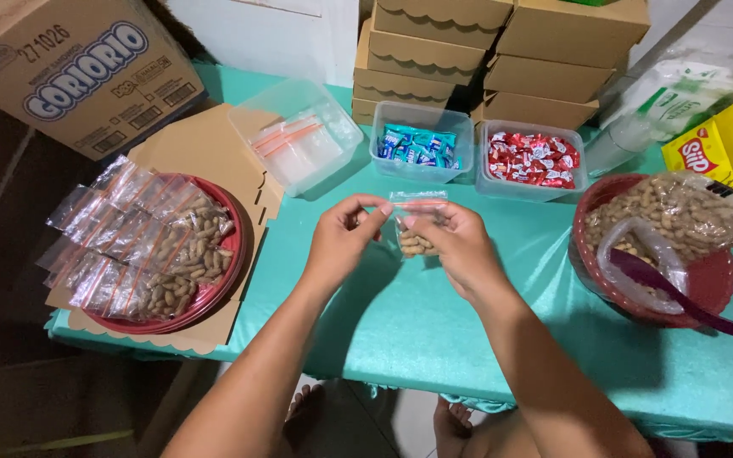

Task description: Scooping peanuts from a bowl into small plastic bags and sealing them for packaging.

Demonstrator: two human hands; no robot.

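Teal cloth covers the tabletop [434, 331], with brown cartons stacked at the back. I see my left hand [343, 237] and right hand [456, 242] meeting above its middle, fingers [375, 208] of both pinched shut along the top edge of a small clear bag [416, 222] holding peanuts. Filled bags lie on a red plate [226, 280] to the left; a red basket [706, 284] of peanuts sits to the right.

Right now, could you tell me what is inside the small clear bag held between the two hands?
The small clear bag holds a few peanuts in their shells at its bottom. The left hand and right hand pinch its top edge; the right hand's fingers cover part of the bag, so the count is unclear.
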